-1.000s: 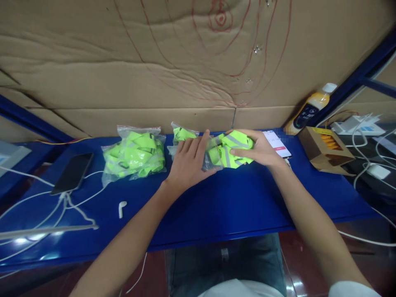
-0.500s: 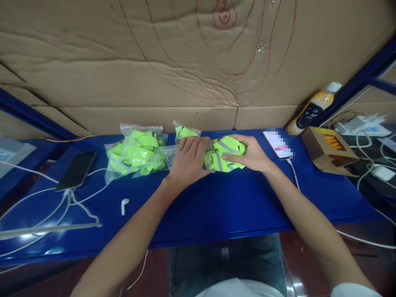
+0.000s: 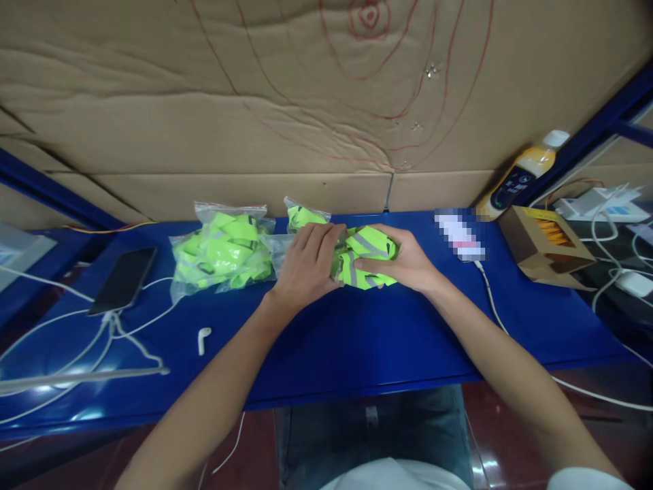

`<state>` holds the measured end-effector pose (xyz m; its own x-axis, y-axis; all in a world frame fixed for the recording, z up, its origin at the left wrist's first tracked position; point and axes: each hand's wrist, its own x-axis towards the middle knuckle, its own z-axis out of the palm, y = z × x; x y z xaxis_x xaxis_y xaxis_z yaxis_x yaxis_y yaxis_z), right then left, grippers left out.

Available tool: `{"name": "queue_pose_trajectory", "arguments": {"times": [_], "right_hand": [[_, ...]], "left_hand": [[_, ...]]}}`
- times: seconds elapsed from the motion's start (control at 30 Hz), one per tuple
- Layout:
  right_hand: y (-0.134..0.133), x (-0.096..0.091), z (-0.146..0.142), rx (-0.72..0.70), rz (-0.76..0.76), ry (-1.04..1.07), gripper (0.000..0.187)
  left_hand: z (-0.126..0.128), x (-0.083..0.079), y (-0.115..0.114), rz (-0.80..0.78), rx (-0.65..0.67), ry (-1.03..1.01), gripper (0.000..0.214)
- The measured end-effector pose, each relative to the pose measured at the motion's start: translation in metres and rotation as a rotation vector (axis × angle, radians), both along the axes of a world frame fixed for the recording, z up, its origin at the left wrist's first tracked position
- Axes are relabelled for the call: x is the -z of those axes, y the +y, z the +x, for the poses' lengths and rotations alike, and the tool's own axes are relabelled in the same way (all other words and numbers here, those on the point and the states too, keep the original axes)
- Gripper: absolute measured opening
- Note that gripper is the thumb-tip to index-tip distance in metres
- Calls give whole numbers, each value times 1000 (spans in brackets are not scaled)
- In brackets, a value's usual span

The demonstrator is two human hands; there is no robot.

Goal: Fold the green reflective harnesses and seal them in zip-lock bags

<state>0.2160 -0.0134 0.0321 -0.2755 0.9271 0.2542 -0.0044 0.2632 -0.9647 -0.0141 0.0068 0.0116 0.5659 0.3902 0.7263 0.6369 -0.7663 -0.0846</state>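
Observation:
Over the middle of the blue table, my right hand (image 3: 408, 260) is closed around a folded bundle of neon-green reflective strap (image 3: 368, 255) with grey stripes, thumb across its front. My left hand (image 3: 312, 262) is closed on a clear plastic zip bag (image 3: 277, 250), whose flat part sticks out to the left. The bundle's left end meets the bag under my left fingers; how far it sits inside is hidden. Left of this lie filled bags of green straps (image 3: 224, 248). Behind my left hand stands another filled bag (image 3: 305, 216), partly covered.
On the table's left are a black phone (image 3: 124, 280), white cables and a white earbud (image 3: 204, 340). To the right lie a charging phone (image 3: 459, 235), a tilted juice bottle (image 3: 520, 178) and an open cardboard box (image 3: 535, 255). A cardboard wall (image 3: 306, 136) rises behind.
My right hand and the strap bundle have shifted slightly left, closer to my left hand and the bag. Both hands keep their hold.

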Motion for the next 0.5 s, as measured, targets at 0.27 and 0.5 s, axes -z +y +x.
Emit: {"name": "queue_pose_trajectory", "arguments": {"times": [0.27,0.5], "right_hand": [[3,-10,21,17,50,-61,57],[2,-7,16,-72,-152,-10,44]], "left_hand": [[-5,-16,-2,-249,-36,56,95],[6,-6,-5,-48,53,93,63]]}}
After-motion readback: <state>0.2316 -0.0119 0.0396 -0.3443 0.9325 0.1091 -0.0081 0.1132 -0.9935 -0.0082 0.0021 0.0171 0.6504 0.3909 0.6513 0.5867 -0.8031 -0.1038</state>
